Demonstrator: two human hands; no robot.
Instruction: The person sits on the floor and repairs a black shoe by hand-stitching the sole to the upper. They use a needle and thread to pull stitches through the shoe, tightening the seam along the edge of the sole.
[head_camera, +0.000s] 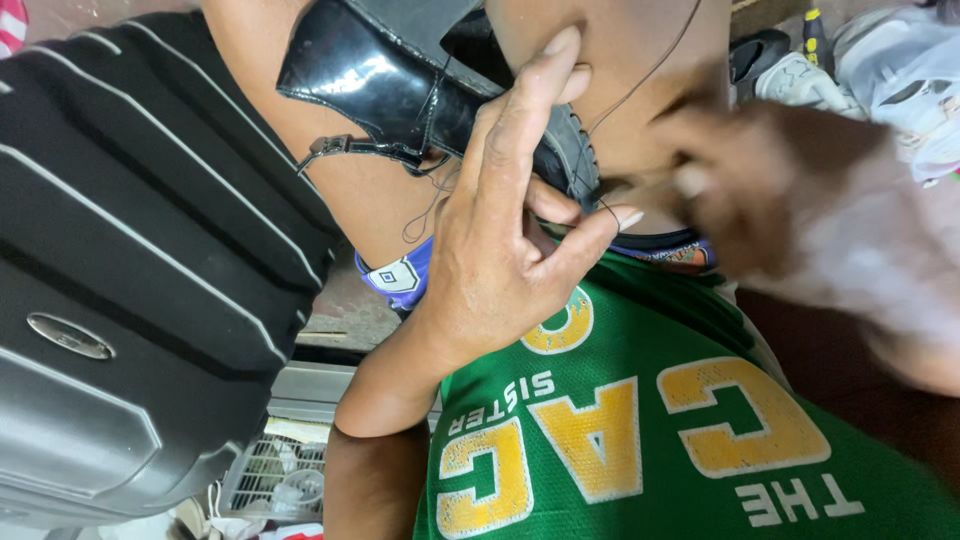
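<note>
- Black glossy shoe (385, 75): lies across the person's bare thighs at the 12 o'clock part of the view, toe pointing toward 9 o'clock, ridged dark sole (570, 150) facing 3 o'clock. A strap with a small buckle (335, 147) hangs at its lower edge.
- Thin dark thread (640, 75): runs from the sole area up toward 1 o'clock; a loose loop also hangs below the shoe.
- Left hand (500, 250): centre of view, partly open. Index finger stretched up along the shoe's sole edge, thumb and middle finger brought close together at the sole; whether they pinch the thread cannot be told.
- Right hand (740, 190): at 3 o'clock of the shoe, just beside the sole, heavily blurred. Its grip and what it holds cannot be told.
- Green jersey with yellow letters (640, 430): fills the 5 o'clock area, below both hands.
- Black ribbed hard-shell suitcase (130, 260): at 9 o'clock, beside the left thigh.
- White wire cage (275, 475): at 7 o'clock, under the suitcase edge.
- White sneakers (880, 70): at 2 o'clock, well apart from the black shoe.
</note>
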